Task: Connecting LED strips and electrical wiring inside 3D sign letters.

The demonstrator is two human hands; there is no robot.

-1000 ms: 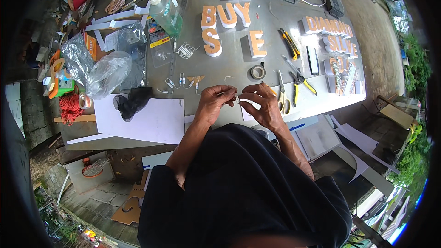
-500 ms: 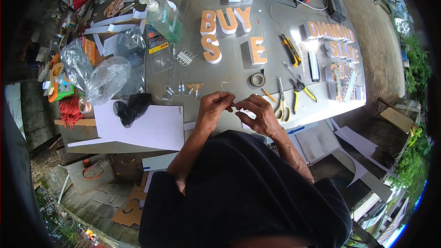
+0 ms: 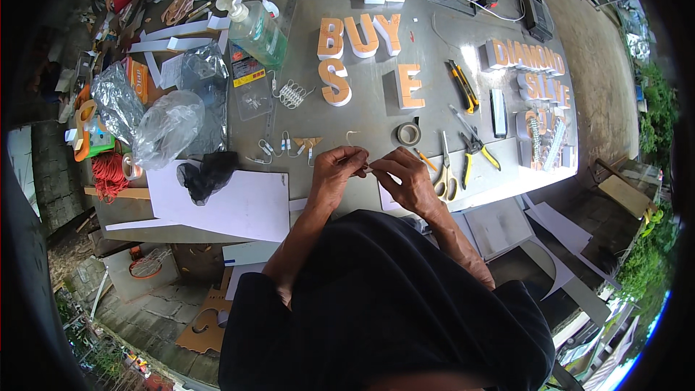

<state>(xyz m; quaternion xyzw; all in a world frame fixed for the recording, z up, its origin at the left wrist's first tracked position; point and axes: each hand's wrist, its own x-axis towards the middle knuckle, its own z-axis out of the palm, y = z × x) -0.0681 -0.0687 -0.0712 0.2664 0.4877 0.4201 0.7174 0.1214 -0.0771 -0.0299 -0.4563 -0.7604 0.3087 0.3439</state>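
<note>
We see the left hand [image 3: 339, 172] and the right hand [image 3: 404, 179] meeting above the near middle of the grey metal desk [image 3: 376, 116], fingertips pinched around a tiny pale piece [image 3: 369, 169], mostly hidden by the fingers. Right of them we find cream-handled metal scissors [image 3: 446, 177] and a thin orange pencil [image 3: 426, 160]; farther off lies a round grey tape roll [image 3: 417, 134]. To the left we see small white wired modules [image 3: 268, 148].
</note>
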